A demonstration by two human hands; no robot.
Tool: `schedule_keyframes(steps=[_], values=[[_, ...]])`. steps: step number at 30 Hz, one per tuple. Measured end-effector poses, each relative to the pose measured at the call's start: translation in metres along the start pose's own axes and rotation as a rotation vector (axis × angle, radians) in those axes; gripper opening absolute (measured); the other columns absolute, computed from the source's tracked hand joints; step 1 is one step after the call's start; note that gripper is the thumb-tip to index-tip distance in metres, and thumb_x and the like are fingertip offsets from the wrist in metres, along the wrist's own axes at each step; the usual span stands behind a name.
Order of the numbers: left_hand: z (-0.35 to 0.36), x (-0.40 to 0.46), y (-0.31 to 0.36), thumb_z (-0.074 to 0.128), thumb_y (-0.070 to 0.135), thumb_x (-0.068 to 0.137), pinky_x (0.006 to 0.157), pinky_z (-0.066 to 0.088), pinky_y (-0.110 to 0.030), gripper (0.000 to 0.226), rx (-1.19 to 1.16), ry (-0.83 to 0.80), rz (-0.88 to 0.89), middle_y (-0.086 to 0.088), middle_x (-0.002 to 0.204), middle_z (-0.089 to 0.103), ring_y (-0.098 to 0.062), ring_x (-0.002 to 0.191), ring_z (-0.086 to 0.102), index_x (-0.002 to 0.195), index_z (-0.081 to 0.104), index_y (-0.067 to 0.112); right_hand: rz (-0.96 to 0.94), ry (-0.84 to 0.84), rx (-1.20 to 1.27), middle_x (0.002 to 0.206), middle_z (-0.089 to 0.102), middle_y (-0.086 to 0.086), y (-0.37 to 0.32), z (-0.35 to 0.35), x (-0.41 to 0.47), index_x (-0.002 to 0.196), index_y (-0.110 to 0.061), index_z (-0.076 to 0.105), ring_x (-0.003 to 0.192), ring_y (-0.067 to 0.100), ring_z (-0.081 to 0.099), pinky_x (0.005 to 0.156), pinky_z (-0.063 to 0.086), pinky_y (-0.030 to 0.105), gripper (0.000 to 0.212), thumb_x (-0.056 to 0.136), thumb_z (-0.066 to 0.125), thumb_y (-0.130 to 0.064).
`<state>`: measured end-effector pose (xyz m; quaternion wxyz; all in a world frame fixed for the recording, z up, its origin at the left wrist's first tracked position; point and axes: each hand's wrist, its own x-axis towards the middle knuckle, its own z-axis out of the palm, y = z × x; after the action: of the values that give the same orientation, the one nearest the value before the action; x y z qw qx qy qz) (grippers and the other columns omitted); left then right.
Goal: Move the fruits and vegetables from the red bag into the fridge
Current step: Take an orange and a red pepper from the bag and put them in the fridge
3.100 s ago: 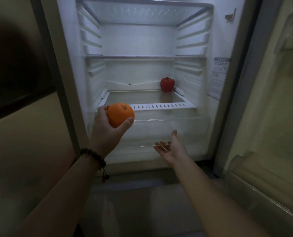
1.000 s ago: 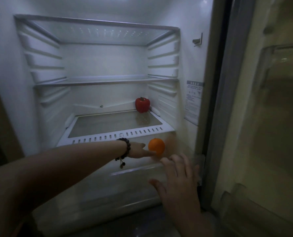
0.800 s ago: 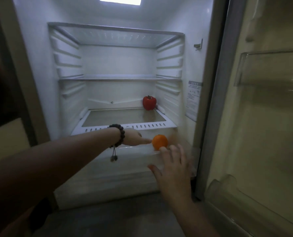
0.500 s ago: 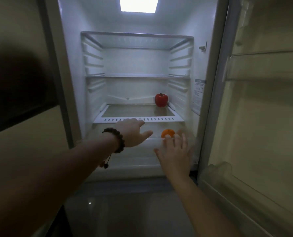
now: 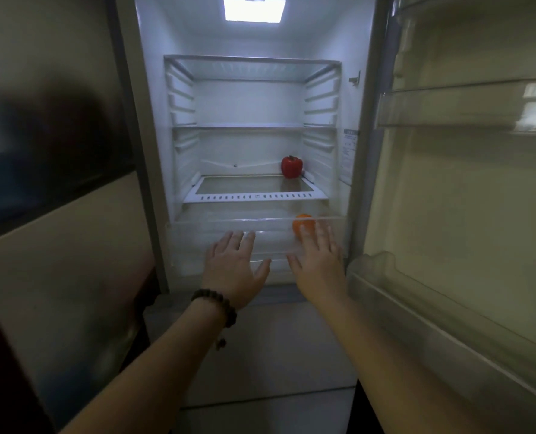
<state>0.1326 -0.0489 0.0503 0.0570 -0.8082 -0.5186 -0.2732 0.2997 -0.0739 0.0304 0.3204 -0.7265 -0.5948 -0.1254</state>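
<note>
The fridge stands open in front of me. An orange lies in the clear bottom drawer at its right end. A red bell pepper stands at the back right of the glass shelf above the drawer. My left hand, with a bead bracelet at the wrist, lies flat with straight fingers against the drawer's front. My right hand is flat against the drawer front too, its fingertips just below the orange. Neither hand holds anything. The red bag is out of view.
The fridge door hangs open on the right, with clear door bins at mid height and low down. Two upper shelves carry nothing. A dark cabinet or wall closes off the left side. Pale floor lies below.
My left hand has let go of the orange, which now lies in the drawer, and drawn back to the drawer front beside my right hand. The view has pulled back from the fridge.
</note>
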Motion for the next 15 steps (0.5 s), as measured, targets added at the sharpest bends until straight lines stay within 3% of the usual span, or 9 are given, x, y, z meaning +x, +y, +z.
schedule_keyframes(steps=[5,8,10,13,15], values=[[0.010,-0.040,0.004,0.034,0.055,0.091,0.117,0.010,-0.044,0.067,-0.003,-0.043,-0.004,-0.002,0.155,0.023,-0.020,0.143,0.016,0.147,0.019,0.023,0.015,-0.034,-0.021,0.157,0.016,0.011,-0.007,-0.016,-0.053,0.149,-0.019,0.022,0.146,0.028,0.005,0.117,0.014,0.048,0.062,0.096,0.035,-0.049],[0.012,-0.073,0.009,0.036,0.054,0.091,0.117,0.009,-0.045,0.069,-0.041,-0.090,0.015,-0.002,0.156,0.019,-0.021,0.144,0.011,0.148,0.015,0.022,0.026,-0.034,-0.022,0.154,0.023,0.017,-0.012,-0.025,-0.093,0.146,-0.016,0.031,0.145,0.032,0.010,0.116,0.017,0.050,0.064,0.093,0.029,-0.053],[0.012,-0.095,0.012,0.036,0.054,0.091,0.118,0.009,-0.045,0.069,-0.036,-0.114,0.029,-0.002,0.156,0.016,-0.020,0.144,0.009,0.148,0.013,0.022,0.061,-0.077,-0.036,0.154,0.023,0.016,-0.013,-0.028,-0.120,0.145,-0.016,0.033,0.145,0.032,0.012,0.116,0.018,0.050,0.060,0.094,0.038,-0.048],[0.012,-0.136,0.019,0.033,0.055,0.091,0.118,0.007,-0.045,0.070,-0.059,-0.163,0.098,-0.001,0.156,0.017,-0.020,0.144,0.008,0.149,0.013,0.022,0.120,-0.041,-0.073,0.148,0.036,0.019,-0.013,-0.037,-0.170,0.139,-0.013,0.045,0.138,0.039,0.029,0.110,0.029,0.054,0.059,0.090,0.044,-0.045],[0.013,-0.164,0.027,0.032,0.055,0.091,0.117,0.007,-0.045,0.069,-0.089,-0.199,0.146,-0.002,0.156,0.018,-0.021,0.144,0.009,0.149,0.014,0.021,0.182,-0.043,-0.107,0.146,0.039,0.020,-0.009,-0.044,-0.208,0.138,-0.013,0.047,0.137,0.039,0.030,0.109,0.030,0.055,0.059,0.090,0.041,-0.047]])
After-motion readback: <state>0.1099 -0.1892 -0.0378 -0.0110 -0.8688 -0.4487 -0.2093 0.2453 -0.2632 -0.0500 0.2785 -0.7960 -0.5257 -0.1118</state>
